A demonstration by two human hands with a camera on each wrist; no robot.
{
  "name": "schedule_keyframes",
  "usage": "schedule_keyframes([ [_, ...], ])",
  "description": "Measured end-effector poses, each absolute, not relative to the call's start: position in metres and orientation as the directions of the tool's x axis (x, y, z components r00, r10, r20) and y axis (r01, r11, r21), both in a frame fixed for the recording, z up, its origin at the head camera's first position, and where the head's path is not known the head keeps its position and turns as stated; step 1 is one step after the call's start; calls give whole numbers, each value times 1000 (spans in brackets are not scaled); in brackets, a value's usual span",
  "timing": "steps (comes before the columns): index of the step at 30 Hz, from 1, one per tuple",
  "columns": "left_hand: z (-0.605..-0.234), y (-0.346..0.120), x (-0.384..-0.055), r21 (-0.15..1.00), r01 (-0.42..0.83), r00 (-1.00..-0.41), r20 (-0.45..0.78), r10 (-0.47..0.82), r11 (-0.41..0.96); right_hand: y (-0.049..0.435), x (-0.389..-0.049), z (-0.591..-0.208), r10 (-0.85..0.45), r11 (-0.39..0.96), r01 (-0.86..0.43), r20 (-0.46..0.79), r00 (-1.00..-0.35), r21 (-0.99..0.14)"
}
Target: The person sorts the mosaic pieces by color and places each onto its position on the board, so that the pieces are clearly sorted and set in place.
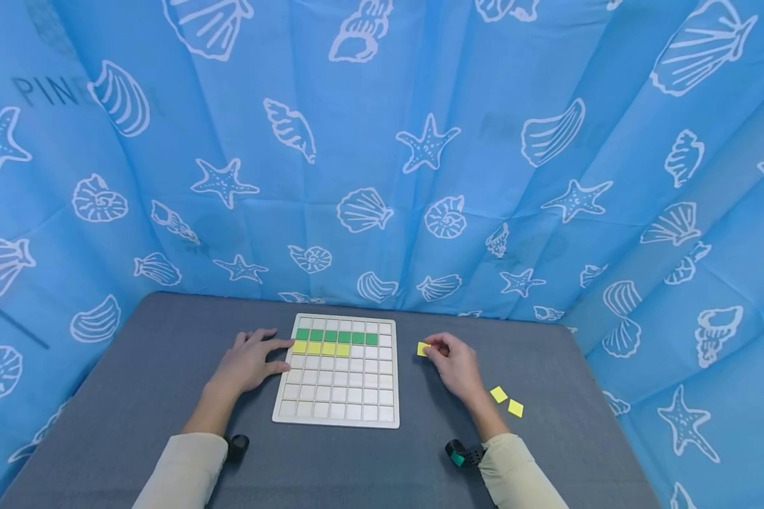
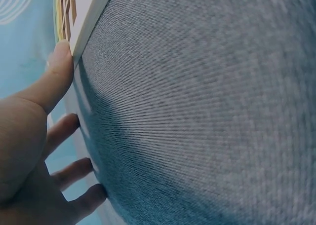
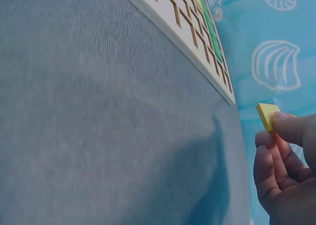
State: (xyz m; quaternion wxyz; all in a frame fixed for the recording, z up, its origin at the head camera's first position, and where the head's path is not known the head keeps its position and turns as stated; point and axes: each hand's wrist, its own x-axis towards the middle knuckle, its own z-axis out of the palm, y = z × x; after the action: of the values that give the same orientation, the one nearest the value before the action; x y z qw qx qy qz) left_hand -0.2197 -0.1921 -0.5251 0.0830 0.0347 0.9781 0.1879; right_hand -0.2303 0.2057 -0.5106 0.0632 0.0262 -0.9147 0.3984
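A white grid board (image 1: 335, 417) lies on the grey cloth-covered table. Green square tiles (image 1: 346, 337) fill most of its second row, and yellow tiles (image 1: 328, 348) take up the left part of the row below. My left hand (image 1: 250, 360) rests at the board's left edge, fingers spread, with thumb and index fingertip touching the rim. To the right of the board, my right hand (image 1: 453, 364) pinches a yellow square tile (image 3: 267, 116) between thumb and fingers, above the cloth. Its other fingers are loosely curled.
Two loose yellow tiles (image 1: 506, 401) lie on the table right of my right forearm. A blue curtain (image 1: 382, 177) with white shells and starfish stands behind the table's back edge and along both sides. Dark bands (image 1: 465, 453) are around both wrists.
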Motion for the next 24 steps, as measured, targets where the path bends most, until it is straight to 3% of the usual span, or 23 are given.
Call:
schedule_keyframes([
  [10,-519,-189,-218,373,31,-985,-147,93,927,175,-237,-512,-26,667,-85,91,-995,-741],
  [24,-516,-188,-219,353,14,-982,-170,78,936,128,-240,-508,-170,647,-157,60,-984,-746],
])
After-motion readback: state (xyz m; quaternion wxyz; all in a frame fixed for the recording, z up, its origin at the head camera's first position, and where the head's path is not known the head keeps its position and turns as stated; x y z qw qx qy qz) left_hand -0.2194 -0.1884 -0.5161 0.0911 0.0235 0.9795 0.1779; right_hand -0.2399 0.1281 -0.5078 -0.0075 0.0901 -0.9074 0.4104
